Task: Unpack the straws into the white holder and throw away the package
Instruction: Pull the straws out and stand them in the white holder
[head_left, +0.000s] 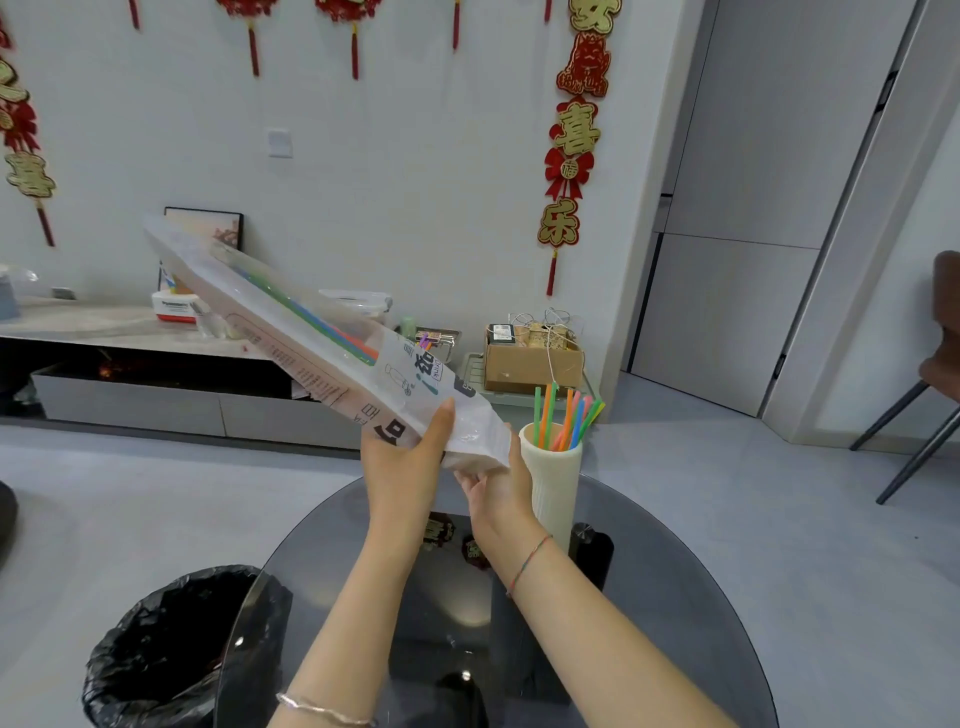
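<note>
A long white-and-clear straw package (291, 317) is held tilted, its far end raised to the upper left and its open mouth down beside the white ribbed holder (555, 483). Several coloured straws remaining in the package (317, 325) show through its clear window. My left hand (402, 462) grips the package near its lower end from the left. My right hand (496, 486) pinches the package's mouth from below, right next to the holder. Several coloured straws in the holder (566, 418) stand upright, fanned to the right.
The holder stands on a round dark glass table (675, 597). A bin lined with a black bag (171, 649) sits on the floor at the table's left. A low cabinet with clutter and a cardboard box (530, 364) runs along the wall. A chair (930, 374) stands at the right.
</note>
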